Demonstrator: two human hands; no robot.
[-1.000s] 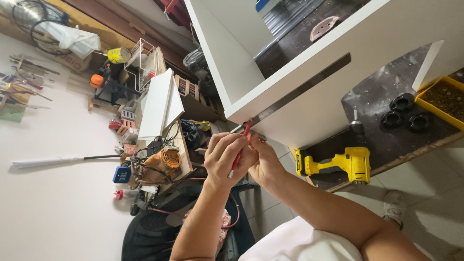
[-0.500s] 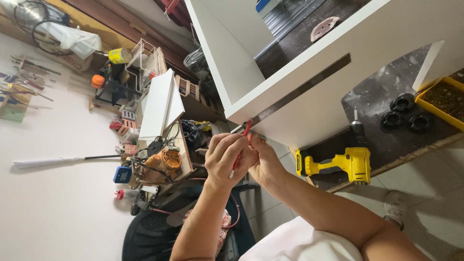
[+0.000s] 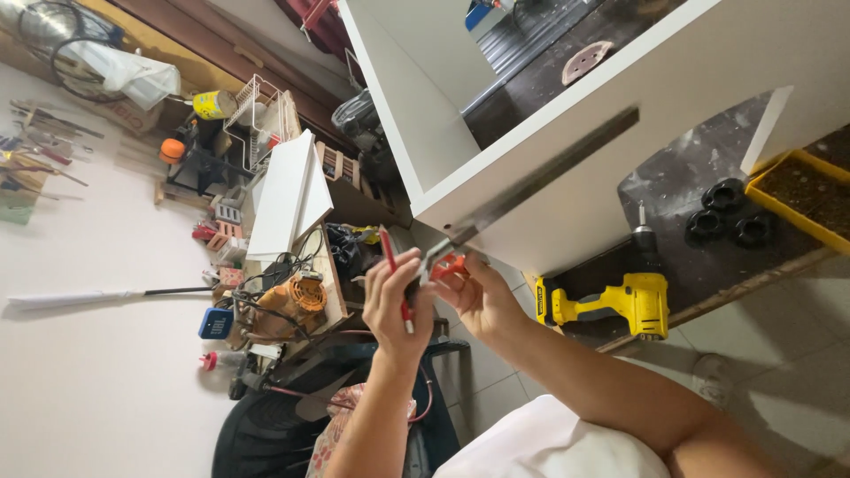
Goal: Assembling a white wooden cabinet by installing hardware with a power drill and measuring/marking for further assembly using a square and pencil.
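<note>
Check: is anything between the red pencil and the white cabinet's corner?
Nothing visible. The left hand holds the red pencil just off the white cabinet corner; the right hand's metal square lies along the cabinet edge, beside the gap, not across it.

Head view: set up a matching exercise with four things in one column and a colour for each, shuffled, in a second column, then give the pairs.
Things:
1. cordless drill
2. pencil in the left hand
3. cabinet panel
4. three round caps on the dark bench

Colours:
A. white
B. black
C. yellow
D. red

Pairs: 1-C, 2-D, 3-A, 4-B.
</note>
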